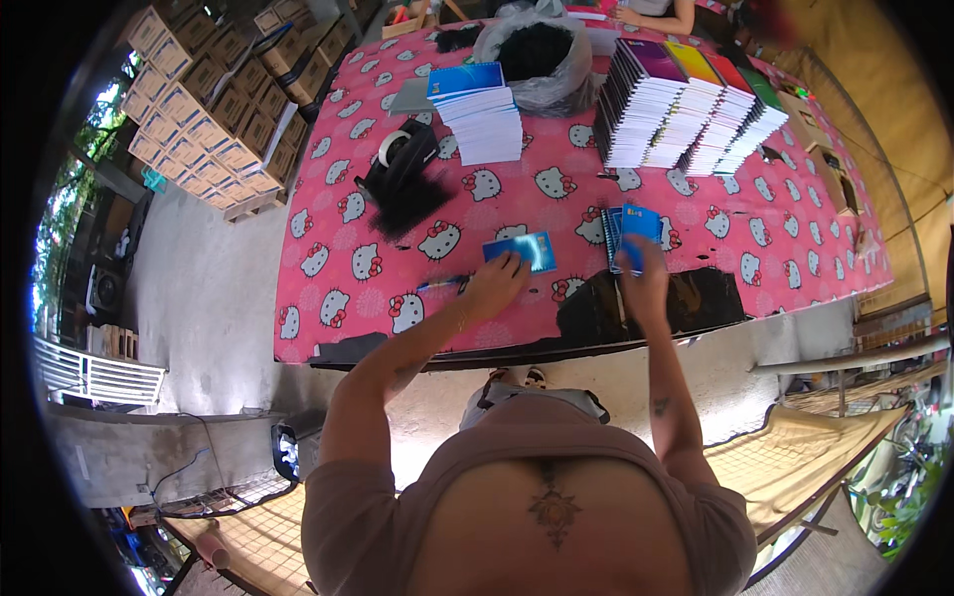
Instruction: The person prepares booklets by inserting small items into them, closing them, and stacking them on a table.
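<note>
My left hand (494, 281) rests flat on a small blue booklet (523, 249) lying on the pink cartoon-cat tablecloth (417, 214). A blue pen (442, 284) lies just left of that hand. My right hand (644, 278) grips a small blue notebook (636, 227), lifting its front off a short stack of the same notebooks (613, 234) on the table. A black sheet (686, 303) lies on the table under my right wrist.
A black tape dispenser (400, 159) stands at the left. A stack of blue-covered booklets (479, 111), a plastic bag of black stuff (537, 58) and rows of coloured notebooks (686, 104) lie farther back. Cardboard boxes (214, 104) are piled at the left. Another person's arm (656, 18) shows at the far end.
</note>
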